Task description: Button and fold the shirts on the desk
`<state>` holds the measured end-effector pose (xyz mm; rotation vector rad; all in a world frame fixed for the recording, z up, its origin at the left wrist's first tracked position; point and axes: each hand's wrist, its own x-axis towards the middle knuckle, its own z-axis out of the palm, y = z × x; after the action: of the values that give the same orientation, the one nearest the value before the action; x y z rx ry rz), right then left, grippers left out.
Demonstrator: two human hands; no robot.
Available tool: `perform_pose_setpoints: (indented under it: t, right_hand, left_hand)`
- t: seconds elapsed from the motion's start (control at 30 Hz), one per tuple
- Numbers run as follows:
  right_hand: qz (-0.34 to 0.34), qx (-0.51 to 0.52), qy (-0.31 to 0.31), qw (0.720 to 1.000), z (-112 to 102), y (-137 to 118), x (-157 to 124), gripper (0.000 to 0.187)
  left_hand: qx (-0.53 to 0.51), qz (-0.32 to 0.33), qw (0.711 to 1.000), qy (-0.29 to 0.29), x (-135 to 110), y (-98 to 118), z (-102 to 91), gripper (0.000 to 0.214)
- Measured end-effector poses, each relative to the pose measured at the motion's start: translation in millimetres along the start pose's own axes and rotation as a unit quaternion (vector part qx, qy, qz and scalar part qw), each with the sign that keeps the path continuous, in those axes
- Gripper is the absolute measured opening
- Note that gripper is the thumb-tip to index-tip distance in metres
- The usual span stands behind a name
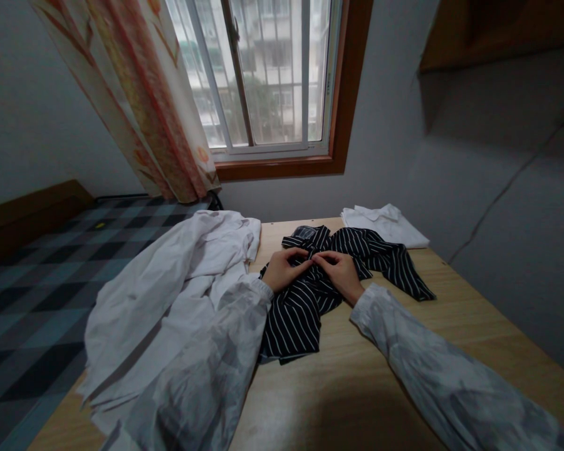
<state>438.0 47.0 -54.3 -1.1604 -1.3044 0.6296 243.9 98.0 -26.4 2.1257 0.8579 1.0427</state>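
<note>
A black shirt with white stripes [294,319] lies crumpled on the wooden table [357,382], its collar toward the window and one sleeve stretched out to the right. My left hand [286,269] pinches the cloth just below the collar, thumb and fingers together. Close beside it, my right hand [339,270] pinches the same front part, the fingertips of both hands almost meeting. Whatever small part of the shirt sits between the fingertips is too small to make out. Part of the left side of the shirt is hidden behind my left hand and sleeve.
White garments [169,300] lie in a loose heap along the table's left side. A folded white garment [385,224] rests at the far right corner. Left of the table is a bed with a checked cover [42,300]. A curtain [155,100] hangs by the window [267,75].
</note>
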Motion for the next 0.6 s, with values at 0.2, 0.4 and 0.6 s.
perform_pose_setpoints:
  t: [0.2, 0.4, 0.6]
  right_hand:
    - [-0.01, -0.013, -0.005, 1.0, 0.6, 4.6, 1.0, 0.025]
    - [-0.036, -0.05, -0.009, 0.998, 2.0, 4.9, -1.4, 0.024]
    - [-0.055, -0.046, -0.022, 0.997, 4.7, 0.8, -3.3, 0.026]
  left_hand:
    - [-0.01, -0.023, 1.0, 0.007, 1.0, -6.4, 1.1, 0.024]
    - [-0.011, -0.031, 0.999, 0.006, 0.8, -3.2, 0.8, 0.021]
    - [-0.01, -0.033, 0.999, 0.016, 1.0, -6.1, 1.3, 0.023]
